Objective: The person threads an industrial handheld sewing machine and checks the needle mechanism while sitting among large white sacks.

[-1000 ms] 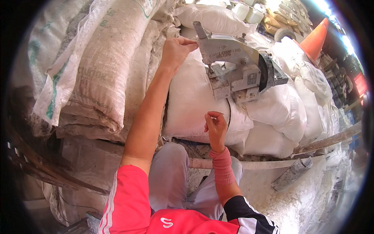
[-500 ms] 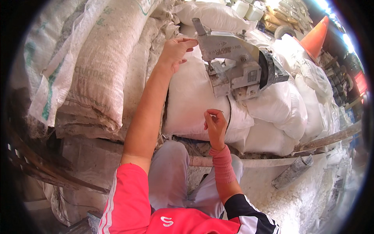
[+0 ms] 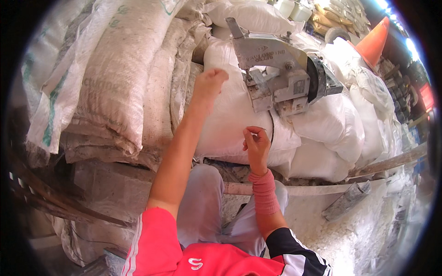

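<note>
My left hand (image 3: 211,82) is blurred, its fingers curled together, left of and below the head of a grey, dust-coated bag sewing machine (image 3: 283,57). Whether it holds thread is too small to tell. My right hand (image 3: 256,140) is lower, thumb and forefinger pinched on something too small to make out. The machine lies tilted on plump white sacks (image 3: 221,129), with a dark cord running down from it over the sack behind my right hand.
Dusty stacked sacks (image 3: 108,78) fill the left. An orange cone (image 3: 373,43), a tyre (image 3: 336,37) and white jerrycans (image 3: 299,11) are at the back right. A wooden bar (image 3: 386,163) crosses the right, above a mesh roll (image 3: 345,200). My knees are below.
My left hand has dropped away from the machine's head, down and slightly left, and is now blurred. My right hand has risen slightly, still pinched.
</note>
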The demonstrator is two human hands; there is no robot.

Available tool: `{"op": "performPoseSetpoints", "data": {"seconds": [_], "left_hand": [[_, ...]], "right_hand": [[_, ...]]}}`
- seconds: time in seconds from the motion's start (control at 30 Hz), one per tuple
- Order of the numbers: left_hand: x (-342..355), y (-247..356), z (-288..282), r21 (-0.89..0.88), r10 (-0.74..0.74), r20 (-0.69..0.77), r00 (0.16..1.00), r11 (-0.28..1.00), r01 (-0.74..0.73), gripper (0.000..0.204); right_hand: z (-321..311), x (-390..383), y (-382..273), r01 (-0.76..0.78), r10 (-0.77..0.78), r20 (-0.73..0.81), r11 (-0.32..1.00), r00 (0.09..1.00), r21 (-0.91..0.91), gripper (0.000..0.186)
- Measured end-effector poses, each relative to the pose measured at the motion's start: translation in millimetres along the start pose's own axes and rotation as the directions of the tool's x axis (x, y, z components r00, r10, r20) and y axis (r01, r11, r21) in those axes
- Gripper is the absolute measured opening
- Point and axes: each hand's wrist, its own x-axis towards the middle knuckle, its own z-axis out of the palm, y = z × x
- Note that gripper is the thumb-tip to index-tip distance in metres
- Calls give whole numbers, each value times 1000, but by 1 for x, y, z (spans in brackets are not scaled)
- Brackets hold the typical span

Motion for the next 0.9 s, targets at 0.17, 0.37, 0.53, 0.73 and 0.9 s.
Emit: {"op": "performPoseSetpoints", "data": {"seconds": [0.17, 0.37, 0.53, 0.73, 0.9], "left_hand": [[-70, -62, -15, 555, 383, 67, 921, 753, -353, 14], [-130, -125, -33, 759, 261, 476, 840, 361, -542, 11], [-155, -124, -28, 817, 33, 554, 832, 171, -551, 13], [-170, -144, -22, 744, -89, 610, 787, 407, -531, 13], [-188, -152, -5, 700, -231, 637, 736, 574, -425, 13]], "right_hand": [[4, -2, -4, 0, 0, 2, 1000, 1000, 23, 20], [0, -4, -30, -116, 94, 239, 990, 967, 83, 35], [-4, -23, -27, -173, 256, 352, 953, 900, -250, 36], [-26, -47, -24, -195, 331, 394, 918, 857, -347, 30], [-52, -70, -28, -300, 417, 418, 899, 807, -318, 23]]}}
